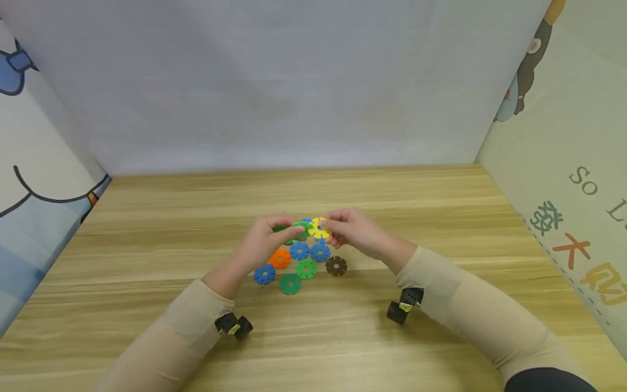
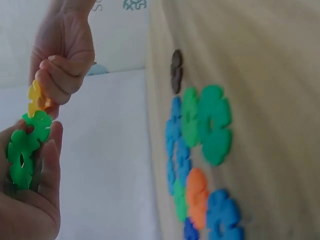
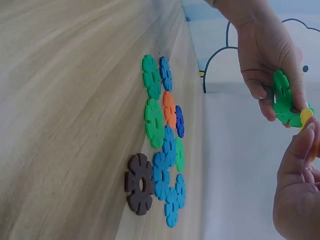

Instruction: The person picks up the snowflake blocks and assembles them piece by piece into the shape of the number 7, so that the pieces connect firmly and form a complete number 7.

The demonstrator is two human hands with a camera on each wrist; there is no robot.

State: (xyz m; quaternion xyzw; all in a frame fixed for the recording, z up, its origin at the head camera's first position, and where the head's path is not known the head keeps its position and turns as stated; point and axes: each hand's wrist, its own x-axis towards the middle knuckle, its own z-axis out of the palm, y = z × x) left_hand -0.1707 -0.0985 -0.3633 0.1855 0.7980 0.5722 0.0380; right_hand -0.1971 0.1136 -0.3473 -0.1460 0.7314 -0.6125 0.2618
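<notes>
Green discs (image 1: 294, 231) pinched in left hand (image 1: 264, 239) grip, yellow disc (image 1: 318, 228) in right hand (image 1: 355, 231).

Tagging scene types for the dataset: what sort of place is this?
Likely a small tabletop booth for a recording, not a lived-in room: a wooden table boxed in by a plain white backdrop and cartoon-printed side panels. Both hands join toy discs above loose ones.
</notes>
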